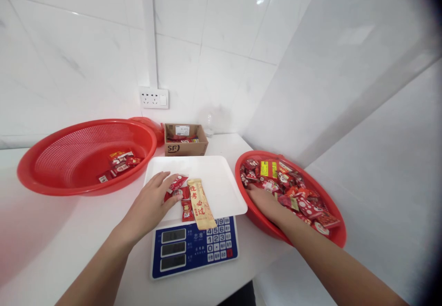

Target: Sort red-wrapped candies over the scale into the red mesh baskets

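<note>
The table [93, 234] is white and has a smooth top. In the middle of it stands a scale [189, 246], with its blue key panel toward the near side. To the left there is a wide red basket [69, 158], well apart from the near edge. Just behind the scale is a small brown box [186, 149]. On the right, a second basket [256, 214], also red, stands beside the scale, close to the table's edge. At the back is a clear thing [209, 123], too faint to name.
</note>
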Demonstrator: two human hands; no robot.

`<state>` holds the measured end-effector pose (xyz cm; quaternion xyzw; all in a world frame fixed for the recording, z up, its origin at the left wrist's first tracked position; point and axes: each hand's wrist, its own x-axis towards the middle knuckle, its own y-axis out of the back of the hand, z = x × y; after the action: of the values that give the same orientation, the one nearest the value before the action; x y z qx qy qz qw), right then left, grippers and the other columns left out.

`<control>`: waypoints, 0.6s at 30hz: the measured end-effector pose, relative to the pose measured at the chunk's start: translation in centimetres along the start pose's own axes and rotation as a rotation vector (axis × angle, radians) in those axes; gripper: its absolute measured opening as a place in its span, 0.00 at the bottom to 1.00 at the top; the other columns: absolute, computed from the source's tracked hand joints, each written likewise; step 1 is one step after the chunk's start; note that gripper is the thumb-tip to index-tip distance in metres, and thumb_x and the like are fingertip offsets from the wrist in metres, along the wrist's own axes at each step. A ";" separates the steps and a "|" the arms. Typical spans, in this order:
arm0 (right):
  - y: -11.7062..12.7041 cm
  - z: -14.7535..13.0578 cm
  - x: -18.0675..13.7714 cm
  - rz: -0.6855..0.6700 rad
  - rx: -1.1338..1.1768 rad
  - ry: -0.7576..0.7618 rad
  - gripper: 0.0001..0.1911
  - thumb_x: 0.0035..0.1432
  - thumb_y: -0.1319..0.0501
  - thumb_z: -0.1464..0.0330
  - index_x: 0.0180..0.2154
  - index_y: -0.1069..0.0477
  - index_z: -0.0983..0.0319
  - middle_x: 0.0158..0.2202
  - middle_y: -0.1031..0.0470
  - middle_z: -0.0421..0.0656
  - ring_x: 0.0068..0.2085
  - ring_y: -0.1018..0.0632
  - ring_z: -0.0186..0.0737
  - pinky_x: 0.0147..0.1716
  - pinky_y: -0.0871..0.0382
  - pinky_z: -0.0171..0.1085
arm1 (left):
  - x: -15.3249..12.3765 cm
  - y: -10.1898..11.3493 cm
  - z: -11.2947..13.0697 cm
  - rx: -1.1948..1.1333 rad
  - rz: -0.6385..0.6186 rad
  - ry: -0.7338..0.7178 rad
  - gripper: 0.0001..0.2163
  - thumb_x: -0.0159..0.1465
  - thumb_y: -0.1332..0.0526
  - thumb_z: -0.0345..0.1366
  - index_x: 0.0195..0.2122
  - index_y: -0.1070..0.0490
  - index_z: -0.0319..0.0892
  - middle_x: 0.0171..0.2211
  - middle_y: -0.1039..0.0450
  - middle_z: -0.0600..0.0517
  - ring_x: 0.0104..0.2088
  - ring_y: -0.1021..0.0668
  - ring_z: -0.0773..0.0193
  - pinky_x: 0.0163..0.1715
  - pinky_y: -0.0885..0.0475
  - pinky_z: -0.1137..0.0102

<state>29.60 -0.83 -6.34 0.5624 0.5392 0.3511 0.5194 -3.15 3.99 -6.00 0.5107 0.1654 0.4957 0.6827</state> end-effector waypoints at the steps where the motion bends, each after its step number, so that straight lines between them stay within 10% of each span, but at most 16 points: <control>1: 0.1 0.1 0.0 0.000 0.001 0.011 0.16 0.61 0.51 0.67 0.41 0.26 0.60 0.43 0.22 0.49 0.42 0.23 0.48 0.39 0.36 0.39 | 0.0 0.1 0.1 -0.004 0.007 0.003 0.21 0.65 0.48 0.46 0.56 0.37 0.44 0.58 0.37 0.44 0.58 0.34 0.49 0.54 0.35 0.55; 12: 0.4 0.6 -0.8 -0.039 0.015 0.090 0.17 0.59 0.49 0.69 0.45 0.26 0.58 0.50 0.25 0.47 0.45 0.24 0.48 0.40 0.34 0.39 | -0.2 0.6 0.7 -0.031 0.004 0.019 0.20 0.65 0.48 0.46 0.55 0.36 0.43 0.58 0.36 0.44 0.57 0.33 0.51 0.54 0.35 0.56; 18: -0.1 0.3 -0.3 0.019 0.006 0.032 0.16 0.56 0.47 0.67 0.44 0.25 0.57 0.37 0.20 0.48 0.34 0.21 0.50 0.33 0.33 0.41 | -0.3 0.4 0.5 -0.039 0.016 -0.017 0.19 0.65 0.47 0.45 0.55 0.36 0.46 0.57 0.35 0.45 0.57 0.33 0.51 0.54 0.34 0.56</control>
<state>29.79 -1.24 -6.46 0.5633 0.5432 0.3632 0.5056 -3.10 3.47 -5.48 0.5027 0.1457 0.4998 0.6901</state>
